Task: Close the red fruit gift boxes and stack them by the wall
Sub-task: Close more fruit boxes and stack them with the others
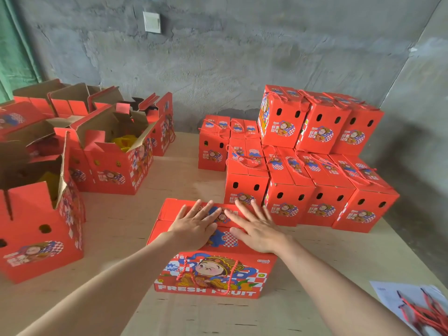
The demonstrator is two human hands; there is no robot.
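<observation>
Box under the hands (pixel 244 275): red, at the near middle of the table (pixel 135 214), lid flaps down flat, printed "FRESH FRUIT" side facing the camera.
Rope handle (pixel 184 270): red twisted cord, hanging in a loop down that printed side.
Left hand (pixel 194 229): palm down on the lid, left of centre; fingers (pixel 206 210) straight and slightly spread, pointing toward the wall.
Right hand (pixel 257 231): palm down on the lid's right part; fingers (pixel 244 212) straight and fanned apart, thumb angled inward toward the left hand.
Closed boxes (pixel 322 190): to the right, packed side by side in rows running back to the wall, the nearest just beyond the right fingertips.
Upper tier (pixel 320 122): three closed boxes stacked on the back rows, close against the wall.
Open boxes (pixel 116 166): grouped on the table's left side, flaps standing up, yellow inserts (pixel 123 141) showing in one.
Paper sheet (pixel 392 297): near right corner, loose red cords (pixel 426 311) lying on it.
Wall (pixel 218 57): bare grey plaster, white switch plate (pixel 152 22) high up.
</observation>
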